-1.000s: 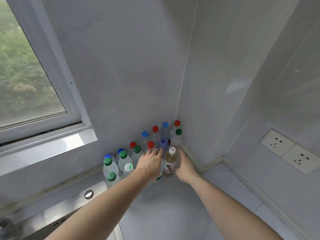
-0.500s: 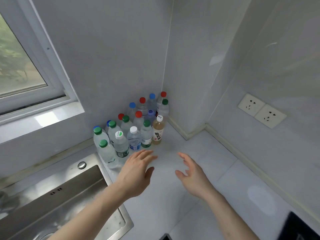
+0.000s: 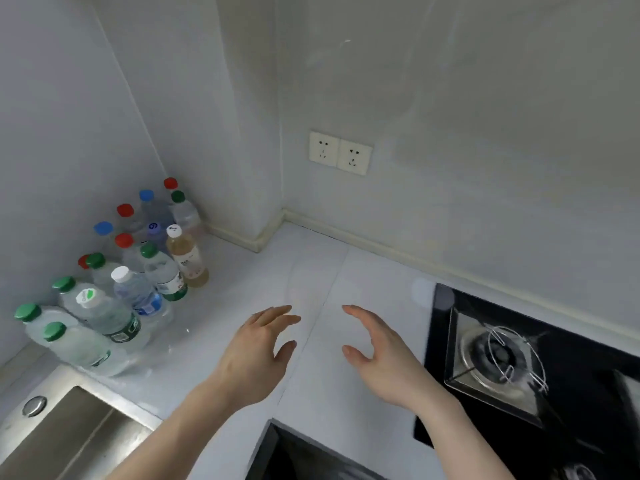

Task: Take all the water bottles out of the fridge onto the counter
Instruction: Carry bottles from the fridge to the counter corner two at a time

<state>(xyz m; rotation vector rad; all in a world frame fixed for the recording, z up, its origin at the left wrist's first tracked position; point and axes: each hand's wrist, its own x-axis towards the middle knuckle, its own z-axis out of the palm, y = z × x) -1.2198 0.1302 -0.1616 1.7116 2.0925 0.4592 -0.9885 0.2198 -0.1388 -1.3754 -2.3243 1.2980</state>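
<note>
We count about fifteen water bottles (image 3: pixel 162 271) standing upright in a tight cluster on the counter (image 3: pixel 311 271), packed into the corner where the two grey walls (image 3: pixel 190 98) meet; a few caps at the back overlap, so the total may be off by one. By cap colour we see six green, four red, two blue, two white and one purple with a printed mark. Most bottles are clear plastic with clear liquid inside, reaching near the neck as far as we can tell. One stands out: the tea bottle (image 3: pixel 187 258) at the right edge of the cluster holds a pale amber drink under a white cap. Our left hand (image 3: pixel 256 355) hovers over the bare counter to the right of the cluster, fingers straight and loosely spread, holding nothing and apart from every bottle. Our right hand (image 3: pixel 377 355) hovers beside it, palm turned inward, fingers also relaxed and spread, gripping nothing. The two palms face each other with a gap between them. At lower left lies a steel sink (image 3: pixel 69 427), its basin showing nothing inside in the part we can see. At right sits one black gas hob (image 3: pixel 571 375) with one wire pot support over a burner. On the wall above are two white sockets (image 3: pixel 340 153) side by side.
</note>
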